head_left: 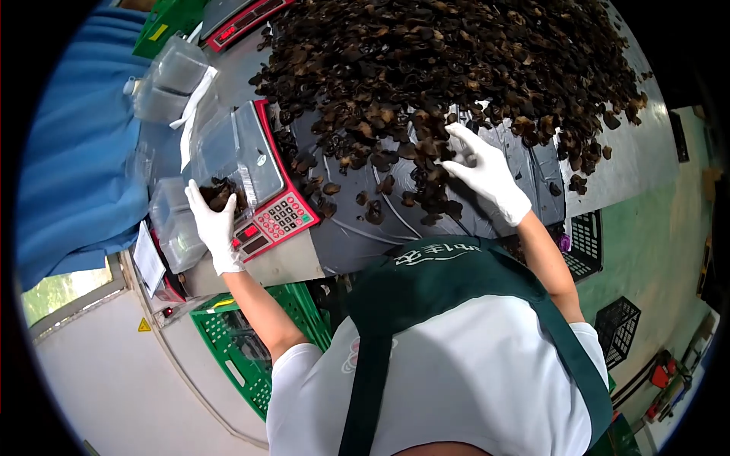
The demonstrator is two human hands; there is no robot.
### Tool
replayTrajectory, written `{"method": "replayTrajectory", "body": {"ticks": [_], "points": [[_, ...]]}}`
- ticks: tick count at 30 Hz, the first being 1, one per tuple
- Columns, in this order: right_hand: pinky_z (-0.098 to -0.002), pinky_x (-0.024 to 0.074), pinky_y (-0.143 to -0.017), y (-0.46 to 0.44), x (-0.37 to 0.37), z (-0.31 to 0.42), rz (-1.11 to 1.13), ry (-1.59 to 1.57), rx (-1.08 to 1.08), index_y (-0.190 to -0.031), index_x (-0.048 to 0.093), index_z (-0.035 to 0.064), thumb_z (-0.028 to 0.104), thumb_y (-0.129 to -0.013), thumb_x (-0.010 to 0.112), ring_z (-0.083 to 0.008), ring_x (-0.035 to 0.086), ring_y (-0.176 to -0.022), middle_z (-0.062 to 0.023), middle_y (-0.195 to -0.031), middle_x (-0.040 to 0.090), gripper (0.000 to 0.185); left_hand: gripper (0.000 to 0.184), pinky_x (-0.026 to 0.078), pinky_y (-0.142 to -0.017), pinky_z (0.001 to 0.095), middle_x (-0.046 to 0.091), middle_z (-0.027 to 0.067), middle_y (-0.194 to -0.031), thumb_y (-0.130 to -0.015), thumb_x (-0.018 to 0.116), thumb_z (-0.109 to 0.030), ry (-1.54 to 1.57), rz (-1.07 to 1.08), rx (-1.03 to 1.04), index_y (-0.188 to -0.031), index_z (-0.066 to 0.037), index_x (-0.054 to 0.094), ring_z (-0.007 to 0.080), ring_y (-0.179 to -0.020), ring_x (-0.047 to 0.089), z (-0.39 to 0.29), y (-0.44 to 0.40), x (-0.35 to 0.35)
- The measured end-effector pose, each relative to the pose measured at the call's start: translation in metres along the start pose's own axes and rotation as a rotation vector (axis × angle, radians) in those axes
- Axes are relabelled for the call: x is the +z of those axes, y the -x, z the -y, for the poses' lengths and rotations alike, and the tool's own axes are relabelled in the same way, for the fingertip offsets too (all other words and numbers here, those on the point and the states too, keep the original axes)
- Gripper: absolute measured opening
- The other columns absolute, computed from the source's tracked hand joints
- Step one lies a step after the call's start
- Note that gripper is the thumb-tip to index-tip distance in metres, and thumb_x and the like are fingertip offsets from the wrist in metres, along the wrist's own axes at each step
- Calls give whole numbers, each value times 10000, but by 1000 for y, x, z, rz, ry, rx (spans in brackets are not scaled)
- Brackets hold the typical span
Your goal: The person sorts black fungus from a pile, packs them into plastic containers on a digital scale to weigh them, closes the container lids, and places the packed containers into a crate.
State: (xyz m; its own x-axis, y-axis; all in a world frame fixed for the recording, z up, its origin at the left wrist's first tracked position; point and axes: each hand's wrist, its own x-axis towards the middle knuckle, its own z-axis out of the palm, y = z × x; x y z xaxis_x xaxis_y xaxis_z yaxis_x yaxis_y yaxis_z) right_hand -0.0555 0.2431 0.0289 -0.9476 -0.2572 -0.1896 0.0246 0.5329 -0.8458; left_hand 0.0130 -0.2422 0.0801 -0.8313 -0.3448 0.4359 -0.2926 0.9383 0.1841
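- Left hand (214,228): gloved, thumb and fingers around dark clump (220,195), left end of red scale (283,219); can't tell if gripping
- Right hand (490,175): gloved, fingers spread, nothing gripped, at near edge of dark pile (449,61)
- Pile: far side, spilling nearer
- Clear containers (173,76): far left

- Heap of fungus pieces (456,68): upper centre to upper right, on counter (631,163).
- Scale (285,220): left of centre, on counter, left of heap.
- Left hand (214,228): at scale's lower left, fungus clump (220,195) just beside fingers.
- Right hand (490,176): right of centre, at heap's near edge.
- Containers (167,80): upper left, beyond scale.
- Second scale (236,29): top edge, left of heap.
- Crate (232,338): lower left, below counter edge.
- Curtain (80,152): left edge.
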Motion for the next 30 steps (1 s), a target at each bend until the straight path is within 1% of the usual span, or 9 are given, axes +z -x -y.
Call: {"method": "replayTrajectory", "body": {"ticks": [2, 3, 4, 6, 9, 12, 14, 22, 30], "points": [[-303, 487, -903, 13, -4, -5, -27, 167, -26, -1352, 470, 152, 278, -737, 774, -219, 617, -1069, -80, -1321, 553, 697, 735, 348, -1067, 373, 410, 181, -1427, -744, 767, -240, -49, -33, -40, -1384, -93, 437, 301, -1295, 432, -35, -4, -19], [-271, 524, -728, 20, -4, -9, -51, 171, -50, -1368, 467, 151, 297, -672, 830, -149, 618, -759, -82, -1304, 568, 799, 708, 341, -1073, 378, 400, 184, -1434, -753, 762, -231, -95, -65, -73, -1372, -79, 452, 302, -1296, 431, -50, -1, -22], [-324, 529, -798, 26, 0, -20, -119, 366, -228, -1414, 395, 157, 352, -629, 843, -231, 654, -873, -112, -1408, 464, 925, 708, 341, -1073, 378, 400, 184, -1434, -753, 762, -231, -94, -60, -80, -1372, -79, 452, 302, -1296, 431, -57, 5, -19], [-354, 512, -866, 45, 2, -21, 70, 389, 39, -1459, 296, 154, 399, -576, 856, -288, 633, -1023, -127, -1486, 341, 1074, 637, 340, -1075, 394, 389, 191, -1440, -771, 745, -198, 179, -176, 102, -1334, -46, 489, 305, -1290, 437, -74, 17, -12], [-359, 533, -795, 62, 20, -29, 130, 543, 78, -1483, 173, 100, 376, -519, 883, -353, 612, -1046, -215, -1509, 240, 1229, 606, 324, -1090, 389, 402, 194, -1430, -779, 738, -196, 563, 286, -81, -1313, -29, 505, 308, -1323, 398, -156, 63, -10], [-354, 542, -757, 62, 40, -35, 135, 537, 126, -1487, 124, 77, 357, -541, 878, -358, 617, -1031, -271, -1492, 224, 1241, 994, 427, -1006, 400, 263, 167, -1508, -692, 779, -377, 316, 727, 154, -1480, -118, 231, 354, -1305, 397, -175, 140, 41], [-365, 546, -732, 56, 40, -33, 51, 493, 68, -1481, 117, 55, 331, -571, 871, -354, 648, -933, -296, -1469, 252, 1214, 1066, 451, -978, 399, 280, 180, -1484, -632, 835, -325, 269, 881, 117, -1479, -126, 220, 360, -1284, 410, -199, 149, 45], [-358, 550, -762, -15, 43, -35, -105, 482, -14, -1473, 137, 50, 302, -532, 886, -347, 638, -974, -272, -1473, 261, 1228, 1141, 568, -750, 413, 149, 164, -1521, -542, 882, -246, 346, 750, 267, -1469, -156, 221, 377, -1111, 495, -261, 124, 73], [-396, 446, -994, -83, 39, -13, 62, 390, -47, -1480, 182, 124, 331, -561, 873, -386, 486, -1225, -226, -1487, 283, 1168, 1191, 554, -779, 427, 182, 194, -1526, -551, 868, -386, 306, 576, 178, -1491, -164, 171, 401, -1117, 540, -258, 56, 128]]}}
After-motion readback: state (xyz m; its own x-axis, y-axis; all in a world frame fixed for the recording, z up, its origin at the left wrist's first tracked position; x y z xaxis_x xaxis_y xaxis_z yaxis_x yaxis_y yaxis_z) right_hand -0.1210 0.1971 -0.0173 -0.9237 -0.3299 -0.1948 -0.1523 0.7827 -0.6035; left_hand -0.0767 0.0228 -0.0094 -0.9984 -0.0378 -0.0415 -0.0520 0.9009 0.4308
